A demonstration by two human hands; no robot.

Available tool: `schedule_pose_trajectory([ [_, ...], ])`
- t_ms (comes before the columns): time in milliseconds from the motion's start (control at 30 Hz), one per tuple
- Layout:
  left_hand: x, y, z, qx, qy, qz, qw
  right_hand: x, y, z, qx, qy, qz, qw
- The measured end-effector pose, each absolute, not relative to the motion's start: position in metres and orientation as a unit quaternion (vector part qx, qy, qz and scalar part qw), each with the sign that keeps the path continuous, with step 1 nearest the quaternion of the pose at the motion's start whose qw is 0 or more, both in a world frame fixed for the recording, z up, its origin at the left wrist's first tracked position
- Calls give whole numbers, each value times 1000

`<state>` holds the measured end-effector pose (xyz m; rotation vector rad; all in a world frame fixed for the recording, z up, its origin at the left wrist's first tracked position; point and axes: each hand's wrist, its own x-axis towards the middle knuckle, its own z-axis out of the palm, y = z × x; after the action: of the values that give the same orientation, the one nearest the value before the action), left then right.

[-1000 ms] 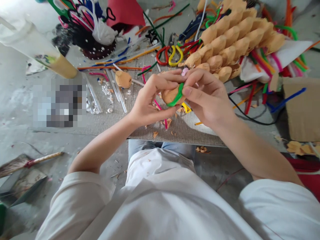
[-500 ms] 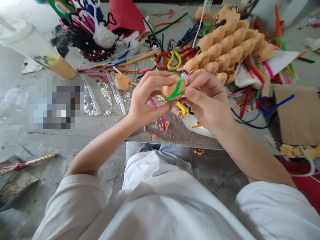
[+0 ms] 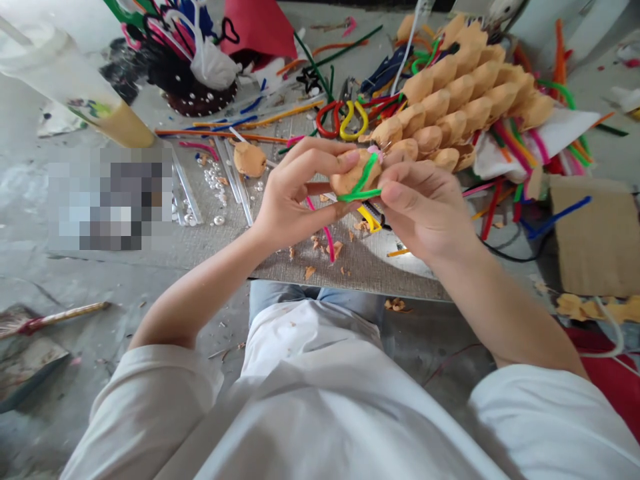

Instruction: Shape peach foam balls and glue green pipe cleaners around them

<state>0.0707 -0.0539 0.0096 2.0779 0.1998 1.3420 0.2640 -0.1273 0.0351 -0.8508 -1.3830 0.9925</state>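
My left hand (image 3: 295, 193) is closed around a tan egg-carton cup (image 3: 350, 179), thumb below and fingers above. A bent green pipe cleaner (image 3: 366, 175) lies across the cup in a V shape. The thumb and fingers of my right hand (image 3: 420, 203) pinch the end of its lower arm. A small pink piece (image 3: 375, 153) shows at the cup's upper edge, partly hidden. Under my hands lie a pink pipe cleaner (image 3: 329, 241) and a yellow-handled tool (image 3: 370, 219), largely covered. Torn tan scraps (image 3: 334, 251) are scattered nearby.
Behind my hands are scissors (image 3: 354, 121) with red and yellow handles and a large egg carton (image 3: 457, 87). A second tan cup (image 3: 250, 160), loose pearls (image 3: 215, 179) and clear sticks (image 3: 186, 187) lie left. A drink cup (image 3: 110, 120) stands farther left; cardboard (image 3: 595, 240) lies right.
My right hand has shifted slightly right and down with the pipe cleaner's end, and the lower green arm now lies flatter. The whole view has shifted a little.
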Motion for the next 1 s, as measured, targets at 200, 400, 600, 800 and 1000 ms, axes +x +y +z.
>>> schedule_pose_trajectory([
  [200, 68, -51, 12, 789, 82, 538, 285, 299, -121, 42, -450, -653, 298, 532],
  [400, 68, -39, 7, 775, 81, 547, 305, 316, -119, 24, -592, -774, 32, 221],
  [600, 70, -39, 5, 788, 81, 513, 331, 314, -107, 16, -628, -756, -15, 184],
  [800, 71, -41, 6, 780, 61, 530, 327, 337, -106, 38, -556, -683, -61, 470],
  [1000, 74, -36, 5, 742, 71, 580, 328, 354, -108, 37, -376, -665, -20, 645],
])
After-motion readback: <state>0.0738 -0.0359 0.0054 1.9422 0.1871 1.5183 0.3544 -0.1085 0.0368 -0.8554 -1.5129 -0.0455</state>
